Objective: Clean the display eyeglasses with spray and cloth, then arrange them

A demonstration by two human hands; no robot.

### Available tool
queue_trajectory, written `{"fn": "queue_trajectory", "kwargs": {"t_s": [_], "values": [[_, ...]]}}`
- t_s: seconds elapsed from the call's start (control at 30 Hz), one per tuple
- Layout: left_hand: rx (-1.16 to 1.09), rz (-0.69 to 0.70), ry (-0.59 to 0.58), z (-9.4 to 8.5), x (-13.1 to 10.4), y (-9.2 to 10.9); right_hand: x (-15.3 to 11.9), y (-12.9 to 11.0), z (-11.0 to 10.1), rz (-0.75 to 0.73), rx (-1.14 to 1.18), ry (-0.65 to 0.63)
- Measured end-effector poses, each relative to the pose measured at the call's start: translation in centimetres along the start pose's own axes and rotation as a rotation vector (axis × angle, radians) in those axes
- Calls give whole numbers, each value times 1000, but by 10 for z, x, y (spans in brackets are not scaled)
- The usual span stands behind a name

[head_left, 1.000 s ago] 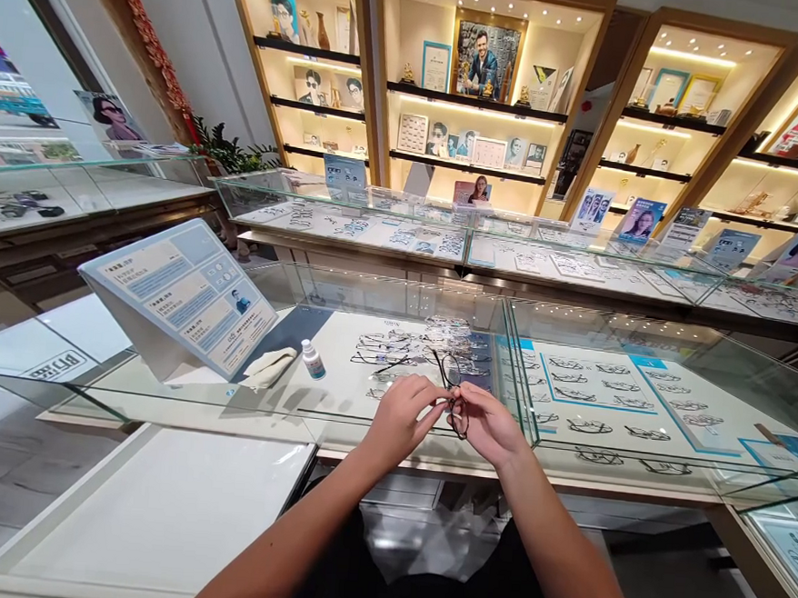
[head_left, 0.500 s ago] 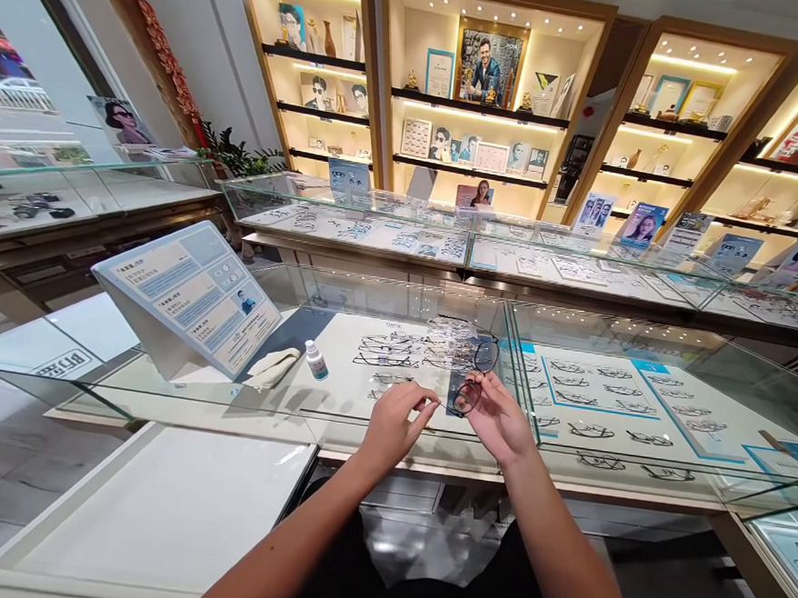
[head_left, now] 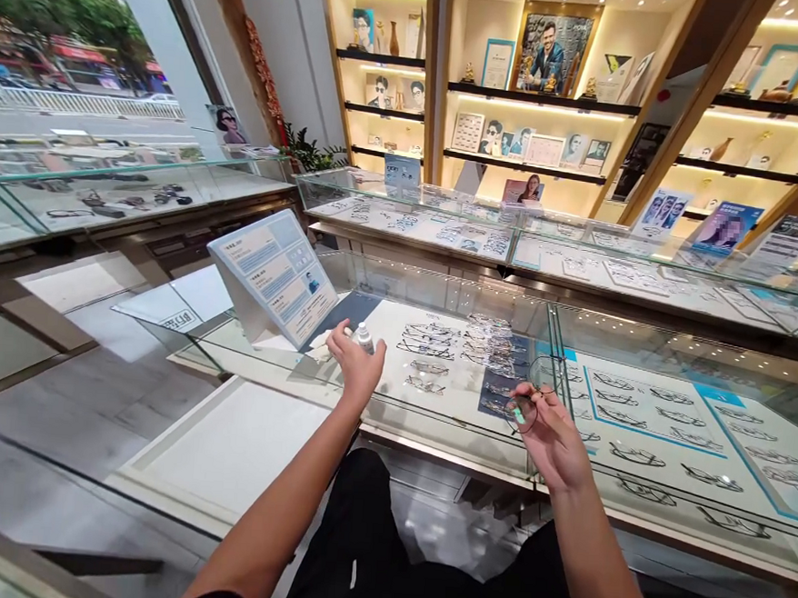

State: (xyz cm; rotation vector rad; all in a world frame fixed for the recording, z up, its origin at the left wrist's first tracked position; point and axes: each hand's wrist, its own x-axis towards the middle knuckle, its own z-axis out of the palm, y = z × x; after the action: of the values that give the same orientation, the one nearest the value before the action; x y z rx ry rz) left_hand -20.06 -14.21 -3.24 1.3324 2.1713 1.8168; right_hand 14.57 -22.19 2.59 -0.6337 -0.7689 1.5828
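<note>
A small white bottle with a label stands on the glass counter. My left hand is at this bottle, thumb and fingers spread to either side of it; the fingers look apart rather than closed on it. Partly behind that hand lies a pale cloth. My right hand pinches a pair of thin dark-rimmed eyeglasses above the counter, with a greenish reflection on one lens. The fingers hide part of the frame.
The glass display case holds rows of spectacle frames. A folded information sign stands left of the bottle. An open white drawer juts out below on the left. Farther back are another glass case and lit shelves.
My left hand has left the eyeglasses and moved left to the bottle. My right hand still holds the eyeglasses. The view has turned to the left.
</note>
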Motion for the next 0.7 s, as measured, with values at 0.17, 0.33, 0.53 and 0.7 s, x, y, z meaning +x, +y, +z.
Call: {"fn": "queue_trajectory", "kwargs": {"t_s": [0.17, 0.33, 0.53, 0.7], "values": [[-85, -191, -217, 13, 15, -42, -5, -1, -4, 17, -20, 17], [-202, -210, -328, 13, 11, -33, -8, 0, -8, -26, -120, 34], [-466, -224, -564, 15, -14, 25, -5, 0, -4, -89, -160, -8], [-936, -428, -971, 5, -41, 97, -2, 1, 10, -94, -140, -22]]}}
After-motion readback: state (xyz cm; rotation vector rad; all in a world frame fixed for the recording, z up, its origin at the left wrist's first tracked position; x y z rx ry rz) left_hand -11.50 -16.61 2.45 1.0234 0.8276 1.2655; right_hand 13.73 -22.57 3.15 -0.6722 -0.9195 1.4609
